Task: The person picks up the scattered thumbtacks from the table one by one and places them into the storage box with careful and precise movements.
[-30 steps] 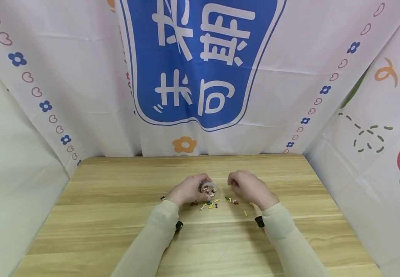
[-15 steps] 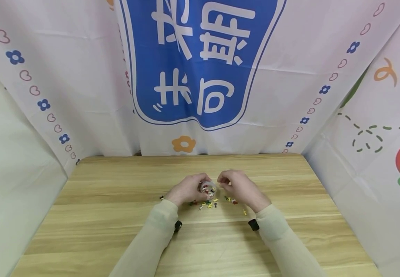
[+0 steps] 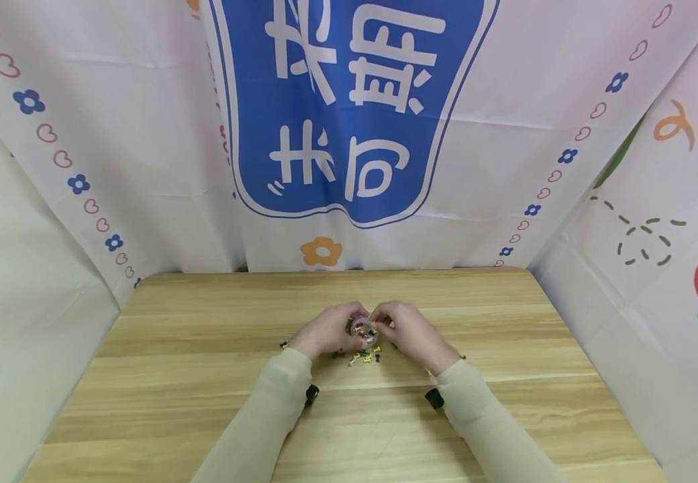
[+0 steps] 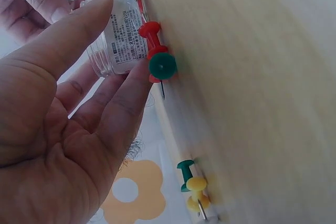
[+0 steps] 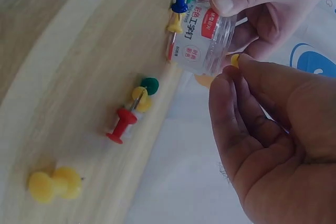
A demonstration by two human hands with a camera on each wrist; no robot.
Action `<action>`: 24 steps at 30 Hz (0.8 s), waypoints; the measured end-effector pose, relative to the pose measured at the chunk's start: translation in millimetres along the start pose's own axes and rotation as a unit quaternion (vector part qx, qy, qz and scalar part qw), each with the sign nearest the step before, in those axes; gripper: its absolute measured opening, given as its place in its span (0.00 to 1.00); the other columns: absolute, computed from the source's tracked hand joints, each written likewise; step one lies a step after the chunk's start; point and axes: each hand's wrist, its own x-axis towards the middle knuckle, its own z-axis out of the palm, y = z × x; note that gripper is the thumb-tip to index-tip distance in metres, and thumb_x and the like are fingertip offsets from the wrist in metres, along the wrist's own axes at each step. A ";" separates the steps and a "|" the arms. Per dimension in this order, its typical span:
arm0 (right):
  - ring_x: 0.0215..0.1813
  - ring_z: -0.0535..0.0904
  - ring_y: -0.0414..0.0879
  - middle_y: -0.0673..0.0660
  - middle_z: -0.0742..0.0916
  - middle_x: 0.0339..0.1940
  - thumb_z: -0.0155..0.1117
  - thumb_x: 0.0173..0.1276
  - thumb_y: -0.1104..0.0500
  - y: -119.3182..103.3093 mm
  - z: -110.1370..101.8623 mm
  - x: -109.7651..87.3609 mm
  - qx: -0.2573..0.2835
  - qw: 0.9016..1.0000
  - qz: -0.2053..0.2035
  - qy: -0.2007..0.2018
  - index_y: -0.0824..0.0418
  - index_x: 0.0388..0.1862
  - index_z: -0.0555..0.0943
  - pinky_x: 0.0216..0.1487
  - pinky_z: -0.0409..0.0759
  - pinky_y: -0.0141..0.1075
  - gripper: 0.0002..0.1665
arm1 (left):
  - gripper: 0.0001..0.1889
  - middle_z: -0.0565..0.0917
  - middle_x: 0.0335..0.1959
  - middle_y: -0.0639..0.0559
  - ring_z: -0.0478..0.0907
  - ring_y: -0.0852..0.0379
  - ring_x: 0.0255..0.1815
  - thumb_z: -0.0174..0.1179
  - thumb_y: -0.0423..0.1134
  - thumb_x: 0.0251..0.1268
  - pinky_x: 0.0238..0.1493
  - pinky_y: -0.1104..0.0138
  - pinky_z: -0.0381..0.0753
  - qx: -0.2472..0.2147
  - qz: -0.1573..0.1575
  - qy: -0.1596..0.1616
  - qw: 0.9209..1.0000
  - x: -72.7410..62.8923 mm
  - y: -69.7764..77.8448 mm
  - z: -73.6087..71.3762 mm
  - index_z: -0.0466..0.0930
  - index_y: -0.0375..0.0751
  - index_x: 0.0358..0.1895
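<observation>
My left hand (image 3: 331, 329) grips a small clear labelled jar (image 5: 202, 35), thumb on one side and fingers on the other. Several push pins of mixed colours show inside it in the head view. At the jar's mouth, my right hand (image 3: 409, 332) pinches a yellow push pin (image 5: 234, 60) between thumb and fingertip. Loose push pins lie around the jar: a blue push pin (image 5: 179, 1) close beside it, and a red push pin (image 4: 151, 38) and a green push pin (image 4: 163, 65) by the left fingers.
Under the right hand's side, a red push pin (image 5: 122, 126) and a lone yellow push pin (image 5: 55, 184) lie on the wooden table (image 3: 204, 402). A patterned white curtain (image 3: 162, 168) hangs behind the table's far edge.
My right hand has moved left across the table to the jar's mouth. The left hand and the jar have stayed in place.
</observation>
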 end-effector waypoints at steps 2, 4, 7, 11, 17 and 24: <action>0.56 0.94 0.48 0.56 0.97 0.54 0.77 0.82 0.65 0.9 -0.3 -0.5 -0.004 1.000 0.000 -0.003 0.60 0.55 0.94 0.67 0.95 0.48 0.07 | 0.23 0.94 0.62 0.48 0.90 0.49 0.60 0.85 0.40 0.72 0.71 0.46 0.89 0.000 0.001 -0.001 1.000 0.0 -0.2 0.7 0.88 0.50 0.66; 0.55 0.94 0.47 0.56 0.97 0.54 0.77 0.83 0.65 2.9 -2.6 -1.1 -0.008 1.000 -0.001 -0.007 0.60 0.55 0.95 0.66 0.95 0.48 0.07 | 0.24 0.94 0.63 0.48 0.90 0.49 0.60 0.85 0.39 0.72 0.71 0.46 0.90 -0.001 0.001 -0.001 1.000 -0.1 -0.5 1.4 0.87 0.50 0.66; 0.50 0.92 0.45 0.55 0.97 0.51 0.76 0.83 0.64 6.8 -10.9 -2.9 -0.010 1.000 -0.004 -0.019 0.59 0.53 0.94 0.60 0.96 0.46 0.05 | 0.25 0.94 0.63 0.46 0.90 0.48 0.60 0.85 0.38 0.71 0.71 0.45 0.90 -0.003 0.001 0.000 1.000 -0.3 -0.8 2.0 0.87 0.48 0.66; 0.45 0.89 0.41 0.55 0.96 0.47 0.75 0.83 0.66 13.1 -26.0 -7.2 -0.024 0.998 -0.017 -0.058 0.60 0.50 0.94 0.54 0.95 0.43 0.04 | 0.26 0.94 0.64 0.45 0.90 0.47 0.61 0.86 0.38 0.71 0.72 0.45 0.90 -0.005 -0.003 0.002 1.000 -1.0 -0.6 2.1 0.87 0.48 0.67; 0.40 0.83 0.38 0.52 0.94 0.39 0.70 0.77 0.73 19.9 -40.5 -13.3 -0.074 0.988 -0.044 -0.131 0.61 0.43 0.92 0.47 0.89 0.38 0.09 | 0.26 0.94 0.64 0.44 0.90 0.47 0.62 0.86 0.37 0.70 0.73 0.44 0.90 -0.006 -0.003 0.002 1.000 -0.1 -1.6 2.2 0.87 0.46 0.67; 0.36 0.80 0.41 0.49 0.91 0.34 0.73 0.72 0.75 21.0 -44.7 -20.8 -0.099 0.982 -0.003 -0.158 0.57 0.35 0.90 0.42 0.80 0.35 0.14 | 0.24 0.94 0.64 0.46 0.90 0.47 0.63 0.85 0.37 0.72 0.74 0.45 0.89 -0.018 -0.011 -0.003 1.000 0.7 -1.9 1.8 0.87 0.49 0.67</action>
